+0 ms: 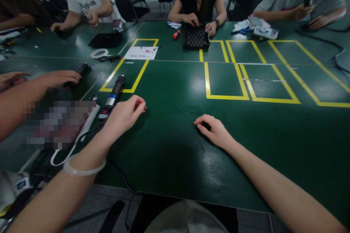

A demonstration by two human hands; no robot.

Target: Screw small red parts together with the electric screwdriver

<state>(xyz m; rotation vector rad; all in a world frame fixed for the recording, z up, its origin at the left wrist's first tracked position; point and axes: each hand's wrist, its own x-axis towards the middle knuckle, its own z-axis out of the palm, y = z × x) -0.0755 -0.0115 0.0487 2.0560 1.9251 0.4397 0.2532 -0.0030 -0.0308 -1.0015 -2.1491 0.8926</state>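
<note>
My left hand [124, 114] hovers over the green table [175, 123] with its fingers curled together; a small red bit shows at the fingertips, too small to name. A black electric screwdriver [116, 91] lies just beyond it, its cable trailing back toward me. My right hand [214, 129] rests on the table's bare surface with the fingers bent loosely inward and nothing visible in them. A pale bangle [82, 169] sits on my left wrist.
Yellow tape rectangles [226, 80] mark the table. A co-worker's arm at the left grips another black tool [79, 72]. Across the table a person handles a black tray [196, 37] beside a red screwdriver [176, 34]. A white paper [140, 52] and tape roll [98, 53] lie far left.
</note>
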